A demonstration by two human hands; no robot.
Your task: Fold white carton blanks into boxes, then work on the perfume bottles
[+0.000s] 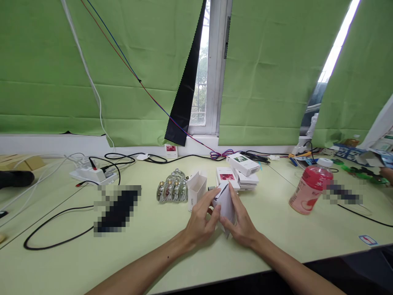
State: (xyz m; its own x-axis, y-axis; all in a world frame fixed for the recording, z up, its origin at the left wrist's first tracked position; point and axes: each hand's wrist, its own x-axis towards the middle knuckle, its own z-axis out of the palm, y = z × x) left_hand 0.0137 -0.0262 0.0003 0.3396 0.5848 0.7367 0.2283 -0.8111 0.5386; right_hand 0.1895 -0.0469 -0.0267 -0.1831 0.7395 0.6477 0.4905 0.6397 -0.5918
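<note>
A white cardboard box [226, 205] stands between my two hands above the table, its flaps partly folded and a pointed flap hanging at the bottom. My left hand [201, 221] grips its left side with fingers and thumb bent. Along the right side lie the fingers of my right hand [244, 225], the thumb pressing the near face. Just past my left hand a second white box [196, 190] stands upright with its top open. Left of that, several shiny metal items [173, 187] in clear wrapping sit in a cluster; their kind is unclear.
White printed boxes [227, 176] are piled beyond my hands. A pink drink bottle [311, 186] stands to the right. On the left are a power strip [93, 174], black cables [58, 209] and a blurred dark object [119, 209]. Part of another person's hand [387, 174] shows at the right edge.
</note>
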